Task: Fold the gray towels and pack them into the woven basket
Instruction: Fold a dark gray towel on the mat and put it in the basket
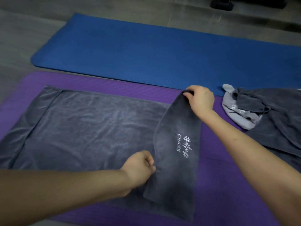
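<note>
Our left hand [140,167] had its fingers curled and pinched the near edge of the turned-over end of the gray towel [84,128], on the side close to us. Our right hand [201,100] pinched the far corner of that same end between thumb and fingertips, lifted a little off the cloth. Between the two hands the flap [167,176] ran slantwise with its white embroidered logo [184,146] facing up. It bowed to the left in the middle rather than lying straight.

We judged the step in hand to be the first fold, bringing the right end over the rest of the towel. To do it well we needed to carry both hands leftward at the same pace, keeping the held edge taut so that the bow came out. We also needed to lay the flap down square, with the long sides meeting. The left end of the towel had a narrow strip turned in, which we thought worth smoothing before the edges met.

The towel lay spread on the purple mat [219,185], with the blue mat [146,54] beyond it on the floor [24,30]. To the right, a heap of more gray towels [280,121] lay unfolded, partly over a light gray cloth [228,101]. The woven basket was not in view, so nothing we saw was packed yet.
</note>
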The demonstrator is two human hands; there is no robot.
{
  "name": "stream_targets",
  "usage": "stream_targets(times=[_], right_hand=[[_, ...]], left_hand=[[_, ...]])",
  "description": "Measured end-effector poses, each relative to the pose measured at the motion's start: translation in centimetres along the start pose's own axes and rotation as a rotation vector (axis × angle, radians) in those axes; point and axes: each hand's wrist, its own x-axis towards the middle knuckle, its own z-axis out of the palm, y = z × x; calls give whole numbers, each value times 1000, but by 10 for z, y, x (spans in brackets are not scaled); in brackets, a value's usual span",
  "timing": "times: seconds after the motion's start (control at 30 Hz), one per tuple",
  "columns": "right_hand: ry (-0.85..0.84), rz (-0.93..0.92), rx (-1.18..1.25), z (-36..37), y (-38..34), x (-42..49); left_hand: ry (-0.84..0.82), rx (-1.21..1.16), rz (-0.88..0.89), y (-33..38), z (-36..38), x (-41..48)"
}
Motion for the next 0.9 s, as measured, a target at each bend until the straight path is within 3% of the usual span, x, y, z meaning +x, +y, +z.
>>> stream_targets(times=[0.1,0.17,0.3,0.47,0.7,0.9], right_hand=[[-83,76,423,-6,-56,8],[-173,61,513,-3,-100,13],[-272,-56,507,13,-191,26],[-281,-97,491,52,-296,44],[-292,-209,372,138,-422,39],[-336,-169,326,213,-478,35]], left_hand=[[14,-85,-47,-7,-65,-29],[54,-133,-83,-21,-109,-46],[173,-283,-122,-58,-186,-70],[286,-496,-152,-118,-259,-89],[480,-492,-223,-215,-339,-76],[609,-361,-334,-273,-383,-42]])
